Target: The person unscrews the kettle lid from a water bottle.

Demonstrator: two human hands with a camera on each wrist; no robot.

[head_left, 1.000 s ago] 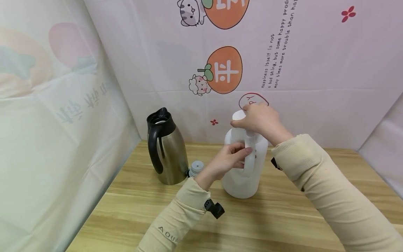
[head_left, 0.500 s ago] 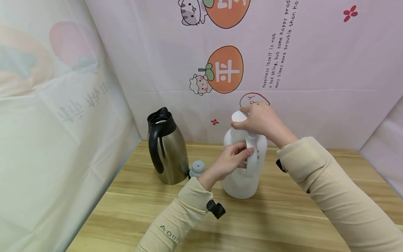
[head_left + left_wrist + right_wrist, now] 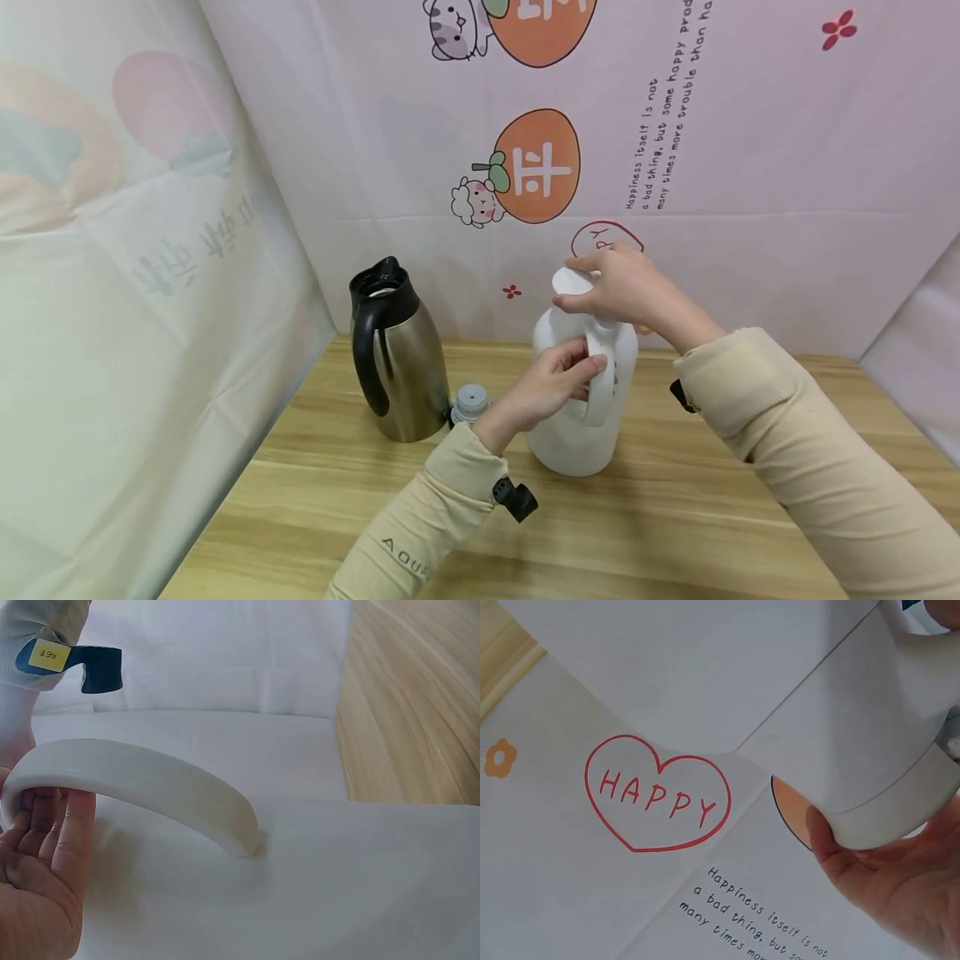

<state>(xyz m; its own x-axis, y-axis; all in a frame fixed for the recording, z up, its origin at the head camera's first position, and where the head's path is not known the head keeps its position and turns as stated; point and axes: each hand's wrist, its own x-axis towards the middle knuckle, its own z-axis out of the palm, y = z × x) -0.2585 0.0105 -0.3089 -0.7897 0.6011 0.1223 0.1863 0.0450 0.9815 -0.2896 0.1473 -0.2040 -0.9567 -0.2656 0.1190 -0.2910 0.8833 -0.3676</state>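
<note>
A white jug stands upright on the wooden table. My left hand holds its curved handle, fingers passing through the loop and thumb on the outside. Closer in the left wrist view, the fingers lie under the handle. Up top, my right hand grips the jug's round white lid by its edge, thumb and fingers on opposite sides. From the right wrist, the lid's rim appears seated on the neck, with the hand around it.
A steel vacuum jug with a black handle and an uncovered top stands to the left. Beside it is a grey stopper, partly hidden by the left wrist. A printed cloth hangs close behind the table.
My right hand and forearm have shifted slightly right, turning a little at the lid. The left hand keeps its hold on the handle, and the jug has barely moved.
</note>
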